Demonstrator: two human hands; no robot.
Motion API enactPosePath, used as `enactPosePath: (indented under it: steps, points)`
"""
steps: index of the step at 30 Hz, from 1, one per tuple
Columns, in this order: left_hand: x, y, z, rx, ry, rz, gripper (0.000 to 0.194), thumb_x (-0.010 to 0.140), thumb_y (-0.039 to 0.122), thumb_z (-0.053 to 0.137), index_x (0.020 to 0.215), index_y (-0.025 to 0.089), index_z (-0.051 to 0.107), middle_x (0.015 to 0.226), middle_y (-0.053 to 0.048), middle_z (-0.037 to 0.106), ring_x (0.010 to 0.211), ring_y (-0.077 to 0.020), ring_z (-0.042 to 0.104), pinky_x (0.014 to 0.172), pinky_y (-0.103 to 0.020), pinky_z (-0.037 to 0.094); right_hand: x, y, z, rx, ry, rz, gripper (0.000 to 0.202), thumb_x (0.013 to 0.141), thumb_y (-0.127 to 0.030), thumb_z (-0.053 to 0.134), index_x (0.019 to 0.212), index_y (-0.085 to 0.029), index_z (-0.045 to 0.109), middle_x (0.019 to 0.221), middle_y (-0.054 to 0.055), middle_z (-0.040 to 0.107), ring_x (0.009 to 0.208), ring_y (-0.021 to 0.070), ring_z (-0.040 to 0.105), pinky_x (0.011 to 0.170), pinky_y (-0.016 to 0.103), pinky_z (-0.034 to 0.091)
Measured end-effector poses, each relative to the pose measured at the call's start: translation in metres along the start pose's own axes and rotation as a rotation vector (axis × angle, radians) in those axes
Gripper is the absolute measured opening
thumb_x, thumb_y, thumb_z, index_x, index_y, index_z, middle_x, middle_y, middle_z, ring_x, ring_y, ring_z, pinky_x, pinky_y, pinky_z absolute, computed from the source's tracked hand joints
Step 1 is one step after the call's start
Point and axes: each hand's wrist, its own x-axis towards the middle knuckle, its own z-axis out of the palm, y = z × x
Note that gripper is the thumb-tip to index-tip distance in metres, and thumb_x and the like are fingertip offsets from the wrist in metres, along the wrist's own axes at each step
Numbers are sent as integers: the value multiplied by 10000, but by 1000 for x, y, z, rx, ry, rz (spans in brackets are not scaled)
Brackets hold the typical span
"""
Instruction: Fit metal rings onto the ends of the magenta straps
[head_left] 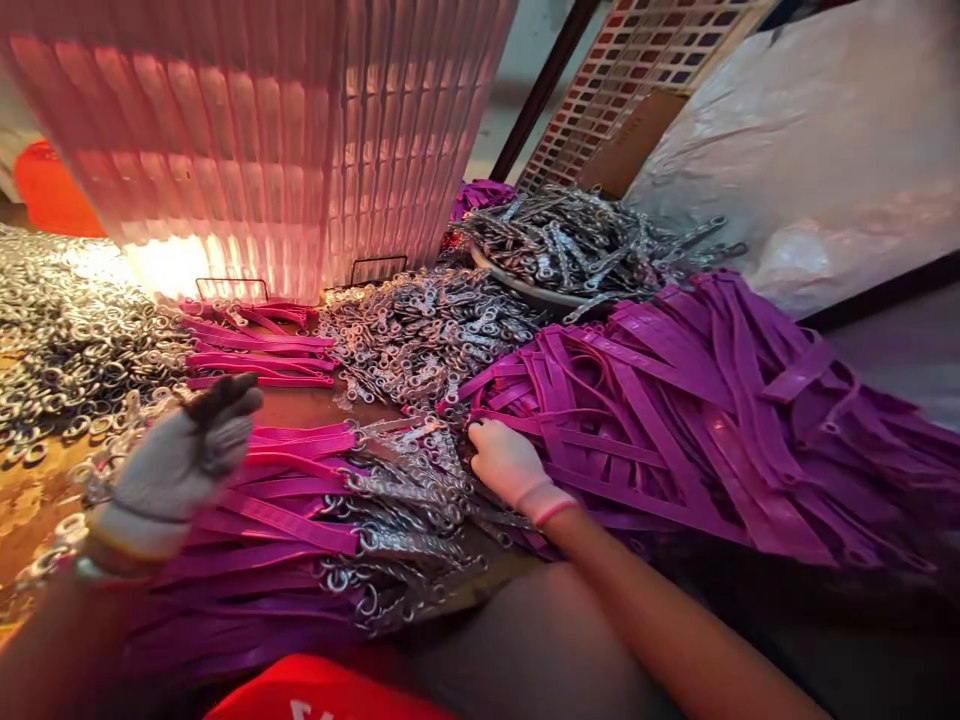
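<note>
My left hand (176,472), in a white glove with dark-stained fingers, hovers over the left ends of pink-purple straps (292,510). Its fingers are stretched out, slightly blurred, with nothing visible in them. My right hand (508,462), also gloved, is closed at the edge of a large heap of purple straps (637,400); what its curled fingers grip is hidden. Between the hands, twisted metal chain pieces (420,480) hang off the right ends of the laid-out straps, joined by metal rings.
Loose metal rings (67,340) are heaped at the left. Small metal links (427,330) lie in a pile behind my right hand. A bowl (517,285) overflows with chain pieces. A ribbed translucent panel (262,150) stands at the back, beside a few more pink straps (259,360).
</note>
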Motion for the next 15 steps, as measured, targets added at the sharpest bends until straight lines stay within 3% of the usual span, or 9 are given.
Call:
enactPosePath:
  steps: [3,5,7,9,11,13,15]
  points:
    - [20,-23,13,-181,2,-61,360,1012,205,345,841,101,645,739,-67,622,427,-25,379,346,-119,310,-8,-5,17,-32,50,-80,279,770,15,468,903,-84,691,1021,186,690,910,230,617,764,298,408]
    - [26,-37,15,-280,-12,-68,317,982,201,391,837,93,651,784,-91,631,525,-52,491,421,-134,410,-13,-4,22,-58,86,-121,257,749,13,470,869,-78,677,1006,205,682,901,246,608,767,317,418]
    - [27,-50,16,-323,-18,-71,233,918,143,447,839,87,659,813,-104,640,627,-86,568,511,-166,487,-14,-2,19,36,200,-99,202,770,-40,478,850,-91,656,937,199,680,863,258,600,765,347,437]
    - [24,-60,17,-351,-11,-75,182,851,88,482,835,97,663,820,-101,646,693,-109,604,577,-194,525,-13,-6,6,337,365,-56,172,817,-142,484,892,-123,638,902,166,678,823,253,596,757,372,460]
    - [21,-66,19,-389,-7,-76,194,809,50,482,845,118,661,811,-87,645,711,-119,613,598,-212,539,-15,-22,-15,768,440,-76,179,838,-231,484,941,-169,616,885,109,676,761,221,595,730,370,484]
    - [20,-70,21,-404,-14,-54,229,783,20,472,860,140,651,785,-71,633,691,-120,606,578,-216,533,-23,-51,-38,1083,367,-165,192,849,-272,488,990,-204,598,857,55,670,692,183,586,690,344,498]
    - [19,-72,21,-376,-44,8,243,764,3,482,876,150,640,772,-55,623,652,-109,587,556,-207,514,-35,-88,-57,1132,286,-223,232,860,-316,530,1054,-214,607,855,37,672,699,175,592,677,326,503]
